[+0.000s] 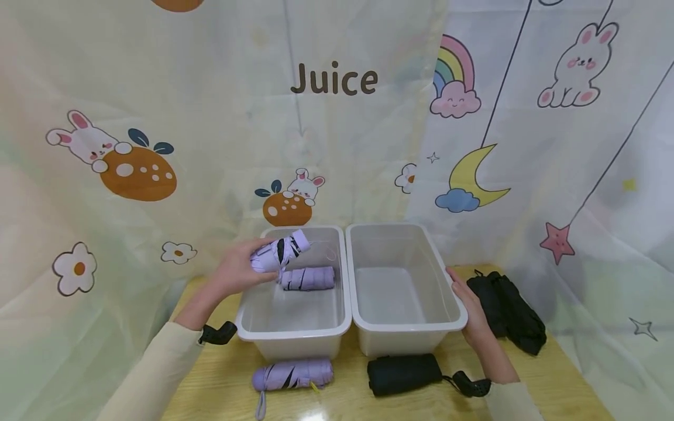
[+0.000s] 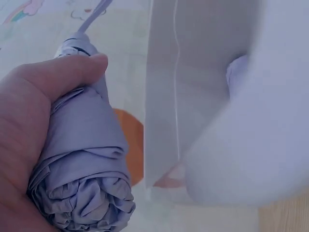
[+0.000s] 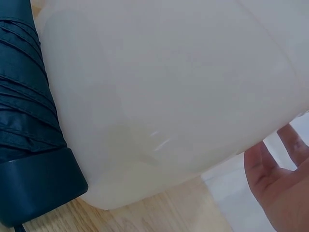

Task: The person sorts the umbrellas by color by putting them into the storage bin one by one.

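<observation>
With my left hand (image 1: 243, 269) I hold a purple folded umbrella (image 1: 270, 257); the thumb lies across its cloth and the fingers are curled around it. The umbrella is raised over the left bin (image 1: 292, 336), tilted, with its pale flat end pointing up and to the right, away from my palm. In the left wrist view, the gathered folds of the cloth are below my thumb, and a strap goes out beyond its tip.

Lower than these fingers and a little to their right, a second purple umbrella (image 1: 310, 279) lies inside the same bin. Nearer to me than the fingers, a third purple umbrella (image 1: 295, 375) lies on the wooden table (image 1: 210, 362), before the bin.

The fingers of my right hand (image 1: 475, 316) are slightly spread and touch the outer right side of the right bin (image 1: 400, 343), near its rim; they do not pinch it, as far as I see. To the left of this hand and nearer to me lies a black umbrella (image 1: 404, 375). To its right are black folded bundles (image 1: 521, 318).
</observation>
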{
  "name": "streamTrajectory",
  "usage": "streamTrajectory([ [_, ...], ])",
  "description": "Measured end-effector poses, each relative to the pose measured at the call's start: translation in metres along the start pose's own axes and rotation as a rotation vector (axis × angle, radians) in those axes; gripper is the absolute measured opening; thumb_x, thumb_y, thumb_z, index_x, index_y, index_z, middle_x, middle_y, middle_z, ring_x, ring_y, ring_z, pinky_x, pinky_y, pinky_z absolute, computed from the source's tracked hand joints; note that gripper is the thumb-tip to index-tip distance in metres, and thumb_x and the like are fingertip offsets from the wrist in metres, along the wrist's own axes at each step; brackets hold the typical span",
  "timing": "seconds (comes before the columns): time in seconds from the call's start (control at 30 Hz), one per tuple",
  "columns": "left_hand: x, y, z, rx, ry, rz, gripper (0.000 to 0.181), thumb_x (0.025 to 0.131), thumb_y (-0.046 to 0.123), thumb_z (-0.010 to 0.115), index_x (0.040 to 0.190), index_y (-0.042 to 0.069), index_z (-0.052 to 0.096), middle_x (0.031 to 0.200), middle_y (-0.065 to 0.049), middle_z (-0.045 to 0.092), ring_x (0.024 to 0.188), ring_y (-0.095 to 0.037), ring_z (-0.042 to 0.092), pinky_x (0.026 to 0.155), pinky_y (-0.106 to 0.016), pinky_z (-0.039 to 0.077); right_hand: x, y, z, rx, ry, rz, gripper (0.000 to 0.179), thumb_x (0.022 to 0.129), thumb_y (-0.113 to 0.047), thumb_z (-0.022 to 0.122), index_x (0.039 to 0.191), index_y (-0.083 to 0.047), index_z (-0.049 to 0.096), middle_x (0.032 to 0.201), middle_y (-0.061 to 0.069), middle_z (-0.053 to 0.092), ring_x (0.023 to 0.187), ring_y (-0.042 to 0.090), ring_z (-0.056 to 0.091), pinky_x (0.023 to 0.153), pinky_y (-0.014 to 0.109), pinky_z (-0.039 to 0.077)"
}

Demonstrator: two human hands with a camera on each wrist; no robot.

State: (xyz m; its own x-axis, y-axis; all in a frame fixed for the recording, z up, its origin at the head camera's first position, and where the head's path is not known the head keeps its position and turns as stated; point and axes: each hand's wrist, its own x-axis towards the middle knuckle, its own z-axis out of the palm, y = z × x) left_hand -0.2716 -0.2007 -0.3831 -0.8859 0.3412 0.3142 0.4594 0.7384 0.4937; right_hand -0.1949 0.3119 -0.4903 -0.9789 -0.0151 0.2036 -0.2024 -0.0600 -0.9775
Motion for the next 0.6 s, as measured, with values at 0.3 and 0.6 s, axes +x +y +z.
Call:
streamTrajectory([
  [0.3, 0.015, 0.01, 0.005, -0.046, -0.137, 0.091, 0.072, 0.068, 0.037, 0.089, 0.132, 0.023, 0.059, 0.107, 0.001, 0.062, 0.086, -0.019, 0.056, 0.07, -0.035, 0.048, -0.002, 0.002, -0.001, -0.017, -0.013, -0.014, 0.053, 0.108, -0.03, 0.031, 0.156, -0.01, 0.018, 0.159, 0.006, 0.019, 0.122, 0.005, 0.042, 0.091, 0.021, 0.044],
  [0.6, 0.042, 0.005, 0.023, -0.085, -0.295, 0.172, 0.071, 0.07, 0.028, 0.088, 0.134, 0.02, 0.057, 0.111, 0.003, 0.06, 0.09, -0.018, 0.056, 0.072, -0.032, 0.051, -0.003, 0.003, 0.001, -0.018, 0.009, -0.019, 0.05, 0.108, -0.03, 0.032, 0.156, -0.017, 0.024, 0.155, 0.001, 0.027, 0.118, 0.008, 0.047, 0.088, 0.024, 0.047],
])
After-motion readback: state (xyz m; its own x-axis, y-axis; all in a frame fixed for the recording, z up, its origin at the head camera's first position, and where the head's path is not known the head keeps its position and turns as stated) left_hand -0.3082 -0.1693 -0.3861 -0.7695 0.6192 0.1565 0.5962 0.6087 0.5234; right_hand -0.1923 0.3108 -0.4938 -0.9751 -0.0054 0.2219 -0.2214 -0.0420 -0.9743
